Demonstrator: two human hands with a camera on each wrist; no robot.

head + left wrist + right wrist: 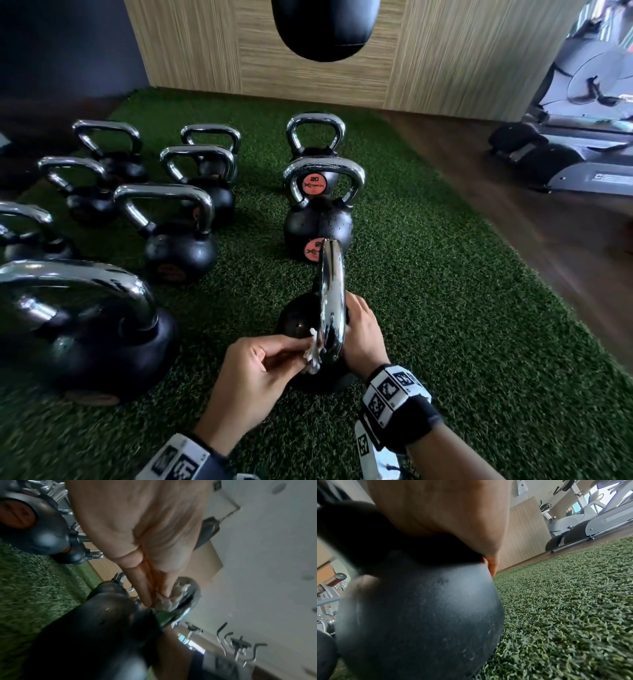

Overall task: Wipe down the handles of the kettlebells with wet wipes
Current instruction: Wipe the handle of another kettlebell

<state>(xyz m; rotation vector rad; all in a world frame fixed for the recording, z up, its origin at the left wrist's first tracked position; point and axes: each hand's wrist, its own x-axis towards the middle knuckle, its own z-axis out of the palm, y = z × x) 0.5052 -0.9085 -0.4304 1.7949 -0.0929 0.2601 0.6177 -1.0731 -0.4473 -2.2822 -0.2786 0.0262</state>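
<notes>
A black kettlebell (298, 320) stands on the green turf right in front of me, its chrome handle (332, 294) seen edge-on. My left hand (260, 370) pinches a crumpled white wet wipe (312, 354) against the near left side of the handle, low down. The left wrist view shows the fingers (145, 588) pressing the wipe (164, 601) onto the chrome (190, 588). My right hand (361, 330) grips the kettlebell from the right at the handle's base, its fingertips hidden behind the handle. In the right wrist view the palm (440, 513) lies on the black body (423, 615).
Two kettlebells marked 20 (318, 222) stand in a row just beyond. Several more (178, 246) fill the turf to the left, a large one (85, 335) nearest. A black punching bag (325, 27) hangs ahead. Exercise machines (565, 137) stand on the wood floor (513, 212) at right.
</notes>
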